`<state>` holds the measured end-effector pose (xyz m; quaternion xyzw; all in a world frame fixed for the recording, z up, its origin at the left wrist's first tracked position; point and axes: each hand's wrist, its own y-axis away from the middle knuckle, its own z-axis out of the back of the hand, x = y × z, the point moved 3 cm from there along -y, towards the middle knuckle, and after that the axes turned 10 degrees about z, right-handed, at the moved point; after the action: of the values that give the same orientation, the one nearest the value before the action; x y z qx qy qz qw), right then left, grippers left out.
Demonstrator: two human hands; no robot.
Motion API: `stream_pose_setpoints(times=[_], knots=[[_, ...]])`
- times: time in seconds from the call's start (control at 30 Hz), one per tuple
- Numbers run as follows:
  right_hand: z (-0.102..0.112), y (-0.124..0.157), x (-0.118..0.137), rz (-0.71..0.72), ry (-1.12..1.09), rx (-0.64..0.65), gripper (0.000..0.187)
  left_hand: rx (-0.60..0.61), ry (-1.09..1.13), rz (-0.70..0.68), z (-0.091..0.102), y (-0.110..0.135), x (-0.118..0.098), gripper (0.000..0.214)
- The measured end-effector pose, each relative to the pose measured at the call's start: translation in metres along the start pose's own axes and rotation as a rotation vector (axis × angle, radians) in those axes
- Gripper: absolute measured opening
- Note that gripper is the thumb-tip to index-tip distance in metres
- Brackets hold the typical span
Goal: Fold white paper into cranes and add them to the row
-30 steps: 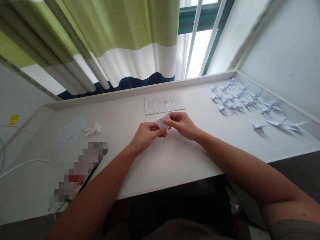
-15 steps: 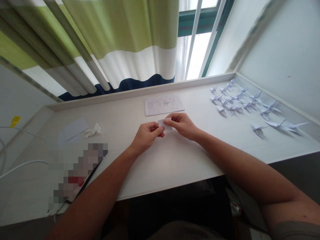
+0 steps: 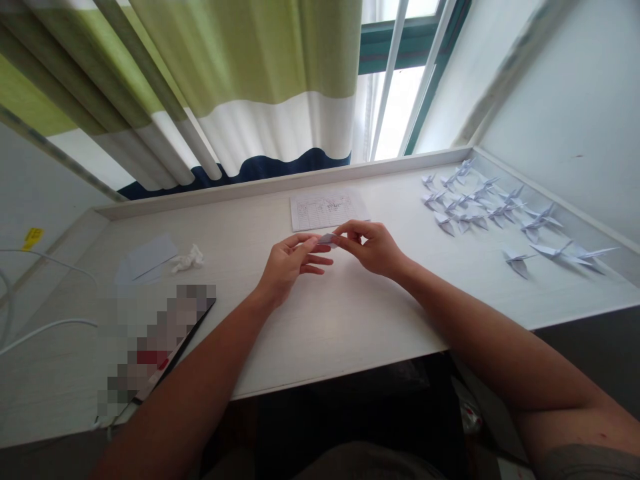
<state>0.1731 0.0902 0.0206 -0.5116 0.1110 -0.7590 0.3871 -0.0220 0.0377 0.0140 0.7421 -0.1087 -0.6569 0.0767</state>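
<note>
A small folded piece of white paper is held above the white desk, between my two hands. My left hand pinches its left side between thumb and index finger, while the lower fingers stretch out loosely beneath. From the other side, my right hand grips the paper's right edge with thumb and fingertips. Part of the paper is hidden by the fingers. Just behind the hands lies a printed form with a table on it. Several folded white paper cranes stand to the right.
White paper sheets and a crumpled tissue lie on the left of the desk. Nearer is a blurred-out flat object. White cables run along the left edge. Behind the desk hangs a curtain beside a window.
The paper has been tilted, so it now shows as a thin, darker shape instead of a flat face. My left hand's lower fingers have uncurled, and the right hand has shifted slightly.
</note>
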Motion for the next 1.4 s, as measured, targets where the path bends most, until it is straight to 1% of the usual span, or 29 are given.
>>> stream_pose_setpoints(times=[0.07,0.17,0.23,0.33,0.37,0.43,0.5,0.67,0.8,0.9,1.0,1.13,1.27,1.4], knots=[[0.001,0.0,-0.001,0.074,0.005,-0.007,0.02,-0.002,0.088,0.018,0.002,-0.002,-0.001,0.037],[0.0,0.001,-0.002,0.179,0.042,-0.003,0.011,-0.022,0.16,0.032,0.006,-0.005,0.001,0.03],[-0.001,0.001,-0.003,0.235,0.107,-0.008,0.012,-0.036,0.206,0.045,0.007,-0.007,0.002,0.031],[-0.002,0.003,-0.001,0.329,0.223,-0.009,0.016,-0.032,0.263,0.075,0.005,-0.007,0.004,0.039],[-0.002,0.003,0.0,0.358,0.251,0.001,0.016,-0.02,0.271,0.084,0.004,-0.006,0.003,0.037],[-0.004,0.004,0.001,0.407,0.28,0.02,0.013,-0.002,0.286,0.097,0.003,-0.005,0.003,0.028],[-0.005,0.005,0.001,0.426,0.284,0.03,0.012,0.0,0.295,0.108,0.003,-0.005,0.004,0.021],[-0.005,0.005,-0.006,0.33,0.257,0.045,0.011,-0.008,0.251,0.127,0.003,-0.005,0.005,0.018],[-0.005,0.004,-0.008,0.246,0.176,0.055,0.011,-0.013,0.183,0.154,-0.001,-0.002,0.006,0.016],[-0.006,0.002,-0.009,0.117,0.032,0.046,0.014,-0.018,0.125,0.154,-0.003,-0.001,0.006,0.019],[-0.009,0.0,-0.009,-0.02,-0.155,0.044,0.021,-0.038,0.15,0.127,-0.002,-0.002,0.007,0.023],[-0.012,-0.002,-0.007,-0.149,-0.323,-0.013,0.025,-0.01,0.169,0.12,-0.003,-0.003,0.009,0.027],[-0.012,-0.002,-0.005,-0.217,-0.372,-0.078,0.024,0.051,0.151,0.136,-0.006,0.0,0.01,0.032],[-0.013,-0.002,-0.006,-0.283,-0.423,-0.1,0.024,0.063,0.125,0.127,-0.007,0.002,0.009,0.038]])
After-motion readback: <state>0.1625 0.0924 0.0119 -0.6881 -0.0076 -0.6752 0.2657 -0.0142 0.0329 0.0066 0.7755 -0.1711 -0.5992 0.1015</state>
